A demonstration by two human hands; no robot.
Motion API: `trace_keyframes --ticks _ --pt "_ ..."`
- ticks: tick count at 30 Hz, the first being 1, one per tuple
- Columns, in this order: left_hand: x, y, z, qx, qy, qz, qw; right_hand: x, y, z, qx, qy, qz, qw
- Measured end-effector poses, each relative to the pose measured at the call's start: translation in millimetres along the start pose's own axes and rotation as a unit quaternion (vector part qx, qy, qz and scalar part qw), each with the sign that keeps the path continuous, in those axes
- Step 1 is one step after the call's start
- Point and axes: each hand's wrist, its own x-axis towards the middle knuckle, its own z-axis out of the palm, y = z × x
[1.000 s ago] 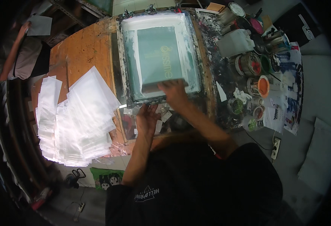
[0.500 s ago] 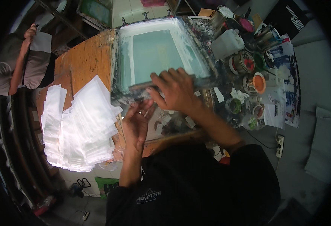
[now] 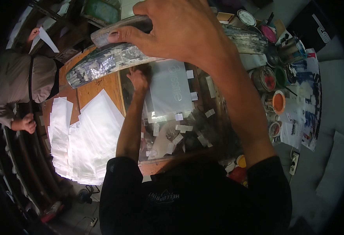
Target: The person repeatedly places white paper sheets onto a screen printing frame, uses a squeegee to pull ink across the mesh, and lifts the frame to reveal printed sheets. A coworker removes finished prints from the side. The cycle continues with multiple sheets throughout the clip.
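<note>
The frame (image 3: 109, 60) was down flat and has now swung up. That leaves the sheet (image 3: 171, 96) bare in the middle of the table (image 3: 112, 83), with pale print on it, so a hand can get to it. High up, the right hand (image 3: 183, 35) pinches the squeegee (image 3: 113, 33) by the frame's near edge. The left hand (image 3: 139, 80) is at the sheet's left side; I cannot tell if its fingers pinch.
</note>
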Motion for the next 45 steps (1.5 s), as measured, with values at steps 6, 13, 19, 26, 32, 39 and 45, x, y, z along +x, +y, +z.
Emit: trace_keyframes --ticks 6,13,19,26,32,39,45 --pt "15 54 -67 -0.299 -0.057 -0.22 0.927 19 17 -25 0.207 -0.111 0.022 0.972" --pt "-64 -203 -195 -0.098 0.099 -0.325 0.936 35 19 -2 0.163 0.068 -0.069 0.982" --pt "-190 -152 -265 0.202 0.111 -0.248 0.941 27 -6 -18 0.129 0.011 0.026 0.991" --pt "-168 54 -131 0.08 -0.173 -0.153 0.97 15 -9 0 0.122 0.086 -0.044 0.988" --pt "-108 152 -42 -0.052 -0.22 0.031 0.974 7 22 -27 0.158 -0.125 0.045 0.979" --pt "-119 142 -49 -0.052 -0.182 -0.051 0.981 2 25 -5 0.258 0.035 -0.058 0.964" --pt "-137 158 -70 0.01 -0.238 -0.06 0.969 -5 33 -11 0.256 0.049 -0.056 0.964"
